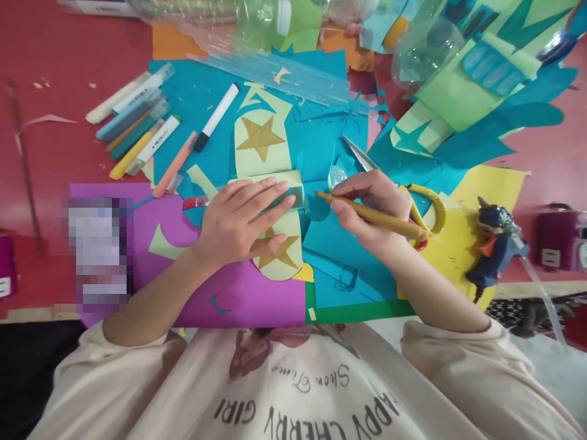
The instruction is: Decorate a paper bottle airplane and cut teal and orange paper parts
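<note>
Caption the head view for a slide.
Left hand rests on a star-decorated paper cutout; right hand holds an ochre marker.

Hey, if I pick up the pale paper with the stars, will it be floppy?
Probably floppy and light: the pale paper looks like a thin cutout. It may resist sliding, though, with the left hand resting on it.

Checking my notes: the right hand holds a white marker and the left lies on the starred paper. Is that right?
No: the head view shows the right hand holding a brown marker. The left hand does lie on the starred paper.
</note>
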`<action>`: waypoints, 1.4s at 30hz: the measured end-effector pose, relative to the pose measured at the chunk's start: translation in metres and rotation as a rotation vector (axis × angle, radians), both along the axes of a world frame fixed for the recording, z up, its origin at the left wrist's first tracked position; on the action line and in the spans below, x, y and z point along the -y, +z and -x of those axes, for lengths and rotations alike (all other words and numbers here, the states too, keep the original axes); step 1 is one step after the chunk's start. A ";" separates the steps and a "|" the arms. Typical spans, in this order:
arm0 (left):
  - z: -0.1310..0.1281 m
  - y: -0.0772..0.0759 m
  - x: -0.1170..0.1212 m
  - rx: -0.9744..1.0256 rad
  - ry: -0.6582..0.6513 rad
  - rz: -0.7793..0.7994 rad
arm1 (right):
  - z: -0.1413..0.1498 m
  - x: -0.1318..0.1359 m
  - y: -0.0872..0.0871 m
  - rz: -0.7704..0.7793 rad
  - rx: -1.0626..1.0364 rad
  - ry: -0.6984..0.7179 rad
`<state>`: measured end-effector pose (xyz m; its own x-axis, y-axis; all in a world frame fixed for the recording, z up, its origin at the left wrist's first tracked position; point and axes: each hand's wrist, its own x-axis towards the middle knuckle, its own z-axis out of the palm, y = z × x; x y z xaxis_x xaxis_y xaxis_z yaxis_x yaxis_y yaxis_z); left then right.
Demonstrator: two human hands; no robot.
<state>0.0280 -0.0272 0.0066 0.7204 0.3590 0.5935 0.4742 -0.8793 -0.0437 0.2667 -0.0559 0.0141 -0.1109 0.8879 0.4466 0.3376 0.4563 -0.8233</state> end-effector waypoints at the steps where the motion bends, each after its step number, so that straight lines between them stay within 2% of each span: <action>1: 0.000 0.000 0.000 0.005 0.001 -0.007 | 0.000 0.000 0.001 -0.005 0.021 -0.002; 8: -0.002 0.001 0.000 0.023 0.001 0.004 | 0.005 0.001 0.001 -0.062 0.119 0.013; 21: -0.001 -0.005 0.002 0.061 0.017 0.059 | 0.007 -0.001 -0.005 -0.143 0.119 0.010; 32: -0.001 0.001 0.001 0.010 0.025 0.053 | 0.006 -0.001 -0.006 -0.187 0.139 0.010; 37: 0.002 -0.004 0.001 0.024 0.008 0.104 | 0.006 0.001 -0.005 -0.175 0.126 0.006; 42: 0.003 -0.004 0.002 -0.033 0.048 0.152 | 0.005 0.003 -0.005 -0.111 0.099 -0.014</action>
